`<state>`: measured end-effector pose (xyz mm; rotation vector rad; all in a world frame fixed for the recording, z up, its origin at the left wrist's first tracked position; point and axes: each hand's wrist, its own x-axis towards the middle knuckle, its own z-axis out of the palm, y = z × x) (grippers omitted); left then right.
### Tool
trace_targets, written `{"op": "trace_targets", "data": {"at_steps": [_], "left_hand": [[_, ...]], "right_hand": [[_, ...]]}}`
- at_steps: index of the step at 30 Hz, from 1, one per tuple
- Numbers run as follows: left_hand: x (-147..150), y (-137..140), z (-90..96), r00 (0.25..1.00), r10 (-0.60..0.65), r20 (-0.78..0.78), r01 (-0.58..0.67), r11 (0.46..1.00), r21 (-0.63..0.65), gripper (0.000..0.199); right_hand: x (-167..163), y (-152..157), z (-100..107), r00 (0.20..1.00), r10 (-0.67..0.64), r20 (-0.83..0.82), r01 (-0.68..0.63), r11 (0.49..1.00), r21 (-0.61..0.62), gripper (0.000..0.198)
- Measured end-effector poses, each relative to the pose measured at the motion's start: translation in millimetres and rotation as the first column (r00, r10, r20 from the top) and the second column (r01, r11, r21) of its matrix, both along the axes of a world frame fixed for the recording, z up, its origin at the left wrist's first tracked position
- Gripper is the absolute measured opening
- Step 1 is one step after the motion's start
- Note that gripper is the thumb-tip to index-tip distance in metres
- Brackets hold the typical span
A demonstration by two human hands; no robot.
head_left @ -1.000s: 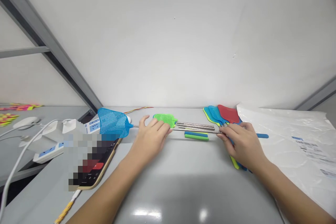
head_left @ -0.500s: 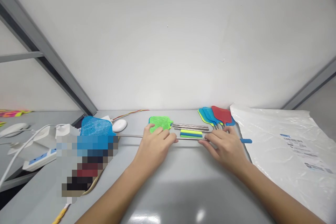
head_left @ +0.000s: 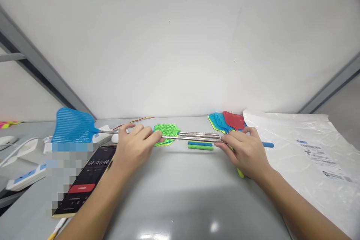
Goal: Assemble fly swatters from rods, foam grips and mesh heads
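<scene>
A blue fly swatter [head_left: 73, 125] with a thin metal shaft lies level across both my hands, its mesh head out to the left. My left hand [head_left: 137, 146] is closed around the shaft nearer the head. My right hand [head_left: 244, 148] grips it at the other end, where a blue handle [head_left: 268, 144] sticks out to the right. Under my right palm shows a yellow-green tip [head_left: 240, 173]; the rest is hidden. Just behind the shaft are green swatter heads [head_left: 165, 129] and several metal rods [head_left: 199, 134]. A green handle tube [head_left: 200, 147] lies against a blue one.
Blue, yellow and red swatter heads [head_left: 234, 120] are stacked at the back right, beside a white plastic mailer bag [head_left: 284, 150]. On the left lie a phone [head_left: 92, 172] showing a timer, a power strip [head_left: 25, 180] and cables. A white wall rises behind the table.
My left hand has slid left, and the blue swatter head has moved left and up. The yellow-green tube is gone from the row of handles; a yellow-green tip now shows under my right hand.
</scene>
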<state>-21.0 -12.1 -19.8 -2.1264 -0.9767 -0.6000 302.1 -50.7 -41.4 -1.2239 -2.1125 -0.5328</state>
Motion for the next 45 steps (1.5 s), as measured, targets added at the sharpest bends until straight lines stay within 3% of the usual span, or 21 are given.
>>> {"op": "trace_targets", "data": {"at_steps": [5,8,11,15,21,32,41,45], "left_hand": [[-6,5,0.7,0.996,-0.034,0.087,0.029,0.998,0.056,0.011],[11,0,-6.6,0.987,-0.088,0.134,0.091,0.996,-0.019,0.008],[38,-13,-15.7,0.985,-0.156,0.074,0.165,0.976,-0.139,0.007],[65,-30,-22.1,0.990,-0.139,0.022,0.141,0.963,-0.231,0.015],[59,-30,-10.5,0.995,-0.079,0.061,0.089,0.981,-0.174,0.014],[31,-22,2.4,0.997,-0.009,0.082,0.025,0.982,-0.186,0.018],[48,-34,-2.5,0.981,-0.036,0.189,0.050,0.996,-0.074,0.011],[58,-42,-6.9,0.963,-0.043,0.266,0.063,0.996,-0.065,0.013]], "right_hand": [[2,0,-3,1.000,-0.005,-0.014,0.005,1.000,0.014,0.022],[-3,-2,-8,0.999,0.003,-0.041,-0.002,1.000,0.027,0.021],[-15,-5,-13,0.999,0.038,-0.032,-0.037,0.999,0.026,0.023],[-30,-8,-17,0.997,0.083,-0.001,-0.083,0.997,0.004,0.022],[-30,-2,-11,0.995,0.097,0.004,-0.097,0.995,-0.005,0.025],[-7,4,-5,0.999,0.042,0.027,-0.043,0.999,0.031,0.027],[23,4,-5,0.996,0.077,0.054,-0.080,0.995,0.059,0.018],[39,5,-5,0.995,0.086,0.051,-0.092,0.988,0.124,0.012]]}}
